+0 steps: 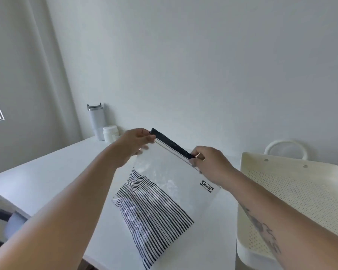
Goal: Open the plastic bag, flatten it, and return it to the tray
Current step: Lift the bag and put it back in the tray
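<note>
A clear zip-top plastic bag [160,191] with black wavy stripes and a black seal strip is held up over the white table [53,168], its lower end hanging down toward the table's front edge. My left hand [134,142] pinches the far left end of the black strip. My right hand [209,162] pinches the strip's right end. The strip runs taut between both hands. A cream perforated tray [300,193] sits to the right with nothing on it.
A white tumbler [96,121] and a small white jar [110,133] stand at the table's back by the wall. A white round object [286,149] lies behind the tray. A dark chair part [6,221] shows at the lower left.
</note>
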A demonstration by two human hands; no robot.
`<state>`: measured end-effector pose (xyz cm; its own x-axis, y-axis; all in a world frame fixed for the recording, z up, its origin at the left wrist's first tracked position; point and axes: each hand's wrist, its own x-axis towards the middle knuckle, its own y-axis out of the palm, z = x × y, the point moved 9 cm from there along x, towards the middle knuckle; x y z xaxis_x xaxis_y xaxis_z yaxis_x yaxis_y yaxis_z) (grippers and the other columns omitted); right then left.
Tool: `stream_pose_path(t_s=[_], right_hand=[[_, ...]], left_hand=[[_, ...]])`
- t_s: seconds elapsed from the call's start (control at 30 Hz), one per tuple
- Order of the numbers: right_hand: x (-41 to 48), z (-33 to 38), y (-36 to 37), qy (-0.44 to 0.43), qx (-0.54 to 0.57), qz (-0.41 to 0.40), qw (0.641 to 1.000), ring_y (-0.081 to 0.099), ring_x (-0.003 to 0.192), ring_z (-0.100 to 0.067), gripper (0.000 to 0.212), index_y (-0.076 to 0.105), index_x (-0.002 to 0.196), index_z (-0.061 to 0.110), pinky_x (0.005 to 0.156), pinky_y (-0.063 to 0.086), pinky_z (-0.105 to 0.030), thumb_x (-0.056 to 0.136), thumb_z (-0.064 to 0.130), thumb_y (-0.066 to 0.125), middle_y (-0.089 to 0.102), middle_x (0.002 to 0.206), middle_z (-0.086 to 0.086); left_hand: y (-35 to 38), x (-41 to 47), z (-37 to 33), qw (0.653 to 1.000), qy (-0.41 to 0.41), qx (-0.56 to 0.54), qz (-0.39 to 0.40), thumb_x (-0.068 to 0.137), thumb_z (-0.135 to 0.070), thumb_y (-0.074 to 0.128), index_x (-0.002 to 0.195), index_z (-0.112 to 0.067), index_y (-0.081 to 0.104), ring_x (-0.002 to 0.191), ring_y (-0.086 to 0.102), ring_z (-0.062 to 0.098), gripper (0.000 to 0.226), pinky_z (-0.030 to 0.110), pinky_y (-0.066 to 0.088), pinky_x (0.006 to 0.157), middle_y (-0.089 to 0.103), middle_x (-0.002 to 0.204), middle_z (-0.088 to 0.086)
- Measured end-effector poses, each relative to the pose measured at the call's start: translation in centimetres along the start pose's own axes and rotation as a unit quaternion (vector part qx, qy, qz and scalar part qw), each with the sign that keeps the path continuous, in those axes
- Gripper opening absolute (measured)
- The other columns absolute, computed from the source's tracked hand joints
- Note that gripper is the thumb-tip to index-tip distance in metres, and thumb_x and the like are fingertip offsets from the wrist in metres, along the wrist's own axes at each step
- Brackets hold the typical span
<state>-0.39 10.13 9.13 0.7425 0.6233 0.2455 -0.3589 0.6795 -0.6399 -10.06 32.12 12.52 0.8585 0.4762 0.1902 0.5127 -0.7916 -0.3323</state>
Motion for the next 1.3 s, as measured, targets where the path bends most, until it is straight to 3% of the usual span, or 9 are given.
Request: stream_pose_path(t_s=[0.1,0.23,0.37,0.53,0.8,0.97,1.1,1.3], right_hand=[[0.1,1.7,-2.8,-0.012,-0.010,0.008,1.000,0.059,0.063,-0.019,0.011,0.065,0.078,0.024,0.052,0.036,-0.024,0.086,0.031,0.066,0.069,0.084,-0.008],[0.0,2.6,-6.3,-0.006,-0.024,0.005,1.000,0.053,0.057,-0.016,0.019,0.066,0.077,0.011,0.049,0.034,-0.025,0.086,0.027,0.069,0.061,0.069,-0.008],[0.5,4.0,-11.0,-0.031,-0.004,-0.044,0.999,0.052,0.066,-0.020,0.014,0.069,0.082,0.011,0.058,0.038,-0.029,0.087,0.023,0.070,0.061,0.075,-0.008],[-0.3,3.3,-19.8,-0.035,-0.015,-0.118,0.992,0.053,0.070,-0.023,0.010,0.069,0.081,0.011,0.065,0.040,-0.032,0.087,0.020,0.070,0.062,0.081,-0.011],[-4.6,-1.5,-32.9,-0.002,-0.063,-0.195,0.979,0.054,0.070,-0.021,0.010,0.066,0.078,0.018,0.062,0.042,-0.029,0.088,0.018,0.069,0.063,0.083,-0.007],[-7.6,-5.4,-36.2,0.041,-0.086,-0.140,0.985,0.059,0.073,-0.019,0.006,0.069,0.084,0.018,0.062,0.047,-0.027,0.089,0.021,0.068,0.068,0.089,-0.004],[-9.0,-8.5,-36.3,0.069,-0.096,-0.089,0.989,0.060,0.067,-0.013,0.010,0.071,0.079,0.022,0.058,0.050,-0.023,0.088,0.024,0.069,0.070,0.081,0.002],[-8.7,-15.6,-32.2,0.158,-0.079,-0.005,0.984,0.056,0.065,-0.015,0.009,0.070,0.083,0.016,0.058,0.049,-0.026,0.088,0.023,0.070,0.066,0.079,-0.001]], left_hand=[[-2.1,-1.2,-2.9,0.998,0.036,-0.052,-0.028,0.085,-0.031,0.072,0.085,-0.021,0.068,0.071,0.061,0.008,0.010,0.027,0.043,0.069,0.072,0.082,-0.010],[-3.2,-2.3,-5.3,0.993,0.061,-0.075,-0.066,0.085,-0.030,0.072,0.084,-0.020,0.065,0.069,0.060,0.008,0.012,0.027,0.042,0.067,0.072,0.076,-0.013],[-2.3,-2.0,-8.7,0.988,0.089,-0.082,-0.098,0.086,-0.028,0.071,0.079,-0.021,0.064,0.071,0.059,0.012,0.013,0.025,0.041,0.063,0.073,0.078,-0.011],[2.8,0.3,-14.5,0.987,0.130,-0.080,-0.058,0.085,-0.034,0.072,0.085,-0.022,0.066,0.078,0.061,0.013,0.014,0.030,0.046,0.073,0.074,0.087,-0.010],[16.6,3.3,-21.6,0.978,0.169,-0.117,0.041,0.090,-0.031,0.068,0.082,-0.020,0.061,0.075,0.065,0.013,0.015,0.028,0.048,0.072,0.071,0.089,-0.006],[22.9,2.1,-21.0,0.973,0.155,-0.143,0.096,0.090,-0.030,0.068,0.081,-0.019,0.059,0.072,0.069,0.013,0.017,0.027,0.051,0.066,0.071,0.087,-0.005],[25.5,0.9,-18.2,0.968,0.140,-0.163,0.126,0.089,-0.030,0.070,0.081,-0.018,0.059,0.068,0.067,0.012,0.018,0.022,0.052,0.057,0.072,0.084,-0.006],[29.9,1.6,-11.0,0.980,0.034,-0.136,0.139,0.089,-0.028,0.069,0.088,-0.013,0.063,0.059,0.065,0.011,0.016,0.022,0.051,0.051,0.072,0.084,-0.004]])
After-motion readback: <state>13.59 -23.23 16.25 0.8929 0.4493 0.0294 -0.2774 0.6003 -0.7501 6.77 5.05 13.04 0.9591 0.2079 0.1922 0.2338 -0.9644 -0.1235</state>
